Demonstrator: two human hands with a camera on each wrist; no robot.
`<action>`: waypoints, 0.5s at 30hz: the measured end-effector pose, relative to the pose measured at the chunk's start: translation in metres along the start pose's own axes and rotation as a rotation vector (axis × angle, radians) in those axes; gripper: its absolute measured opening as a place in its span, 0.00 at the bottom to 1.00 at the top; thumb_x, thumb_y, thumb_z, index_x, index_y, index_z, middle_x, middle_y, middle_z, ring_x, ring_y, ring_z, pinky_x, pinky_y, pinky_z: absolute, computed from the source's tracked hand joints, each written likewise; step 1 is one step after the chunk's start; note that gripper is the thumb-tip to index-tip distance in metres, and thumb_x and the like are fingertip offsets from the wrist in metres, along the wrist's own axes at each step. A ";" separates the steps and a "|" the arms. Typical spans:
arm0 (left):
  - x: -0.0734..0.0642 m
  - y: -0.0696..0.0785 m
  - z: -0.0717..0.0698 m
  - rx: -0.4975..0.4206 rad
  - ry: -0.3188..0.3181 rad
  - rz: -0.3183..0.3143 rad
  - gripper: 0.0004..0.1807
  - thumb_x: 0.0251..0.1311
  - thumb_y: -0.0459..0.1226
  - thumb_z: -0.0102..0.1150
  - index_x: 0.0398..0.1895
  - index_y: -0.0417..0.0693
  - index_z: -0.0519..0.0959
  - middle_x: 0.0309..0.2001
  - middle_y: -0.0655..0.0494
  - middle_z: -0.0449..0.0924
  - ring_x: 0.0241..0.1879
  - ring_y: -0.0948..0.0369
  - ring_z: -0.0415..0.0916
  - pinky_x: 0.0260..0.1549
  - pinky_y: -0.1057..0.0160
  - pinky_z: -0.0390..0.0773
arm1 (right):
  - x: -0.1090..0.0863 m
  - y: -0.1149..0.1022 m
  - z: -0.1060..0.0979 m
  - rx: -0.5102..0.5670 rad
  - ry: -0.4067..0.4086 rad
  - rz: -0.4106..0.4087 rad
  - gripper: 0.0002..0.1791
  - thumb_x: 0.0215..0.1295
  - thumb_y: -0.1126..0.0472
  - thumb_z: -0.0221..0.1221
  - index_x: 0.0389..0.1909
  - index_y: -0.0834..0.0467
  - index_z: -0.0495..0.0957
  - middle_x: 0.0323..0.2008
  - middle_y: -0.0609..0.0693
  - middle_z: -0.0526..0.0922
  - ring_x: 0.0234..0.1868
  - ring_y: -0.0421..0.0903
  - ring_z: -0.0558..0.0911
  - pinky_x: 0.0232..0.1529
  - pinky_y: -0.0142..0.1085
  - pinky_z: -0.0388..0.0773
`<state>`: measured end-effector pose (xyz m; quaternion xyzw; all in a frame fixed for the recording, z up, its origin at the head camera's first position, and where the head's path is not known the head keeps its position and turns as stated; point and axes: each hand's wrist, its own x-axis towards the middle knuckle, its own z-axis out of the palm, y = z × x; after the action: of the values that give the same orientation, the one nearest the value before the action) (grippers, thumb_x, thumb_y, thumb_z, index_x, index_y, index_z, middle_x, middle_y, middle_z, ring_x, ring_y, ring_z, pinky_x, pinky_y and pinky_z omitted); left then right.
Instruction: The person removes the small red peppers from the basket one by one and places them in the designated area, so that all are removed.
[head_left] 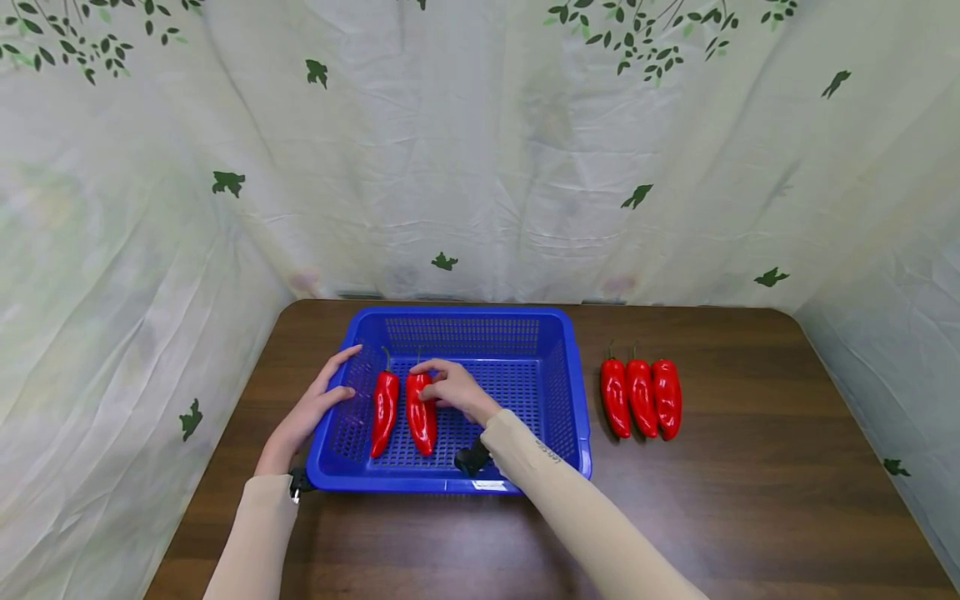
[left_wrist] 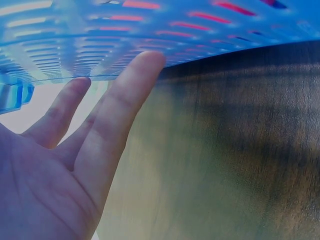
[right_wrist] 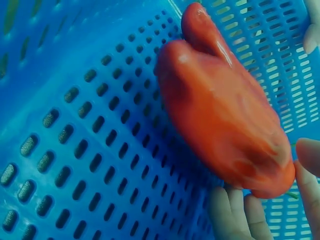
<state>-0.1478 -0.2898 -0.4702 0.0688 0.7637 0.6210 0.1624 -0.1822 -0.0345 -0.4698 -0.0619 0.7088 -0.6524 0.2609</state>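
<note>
A blue perforated plastic basket (head_left: 558,400) stands on the table. My left hand (head_left: 324,393) grips its left rim, with the thumb over the edge; the left wrist view shows other fingers (left_wrist: 117,110) along the outside wall. Two long, glossy red peppers lie side by side in the left half of the basket. My right hand (head_left: 453,387) reaches in and pinches the upper, stem end of the right-hand pepper (head_left: 422,425). To its left lies the other pepper (head_left: 385,412), untouched. In the right wrist view, fingers flank the stem end of the near pepper (right_wrist: 220,115).
Three more red peppers (head_left: 640,398) lie in a row on the brown wooden table (head_left: 750,467), right of the basket. Behind and at both sides hangs a pale curtain (head_left: 487,167) with leaf prints. A dark camera (head_left: 472,458) sits under the right wrist.
</note>
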 end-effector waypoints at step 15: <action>0.001 0.001 0.000 0.005 0.004 0.002 0.34 0.69 0.33 0.42 0.75 0.62 0.47 0.74 0.40 0.34 0.65 0.31 0.50 0.48 0.39 0.72 | -0.002 -0.007 -0.010 0.069 -0.005 0.011 0.23 0.57 0.72 0.61 0.55 0.57 0.75 0.41 0.58 0.76 0.38 0.50 0.79 0.40 0.47 0.80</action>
<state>-0.1483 -0.2893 -0.4696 0.0687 0.7655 0.6194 0.1601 -0.1867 -0.0258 -0.4620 -0.0507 0.6857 -0.6747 0.2682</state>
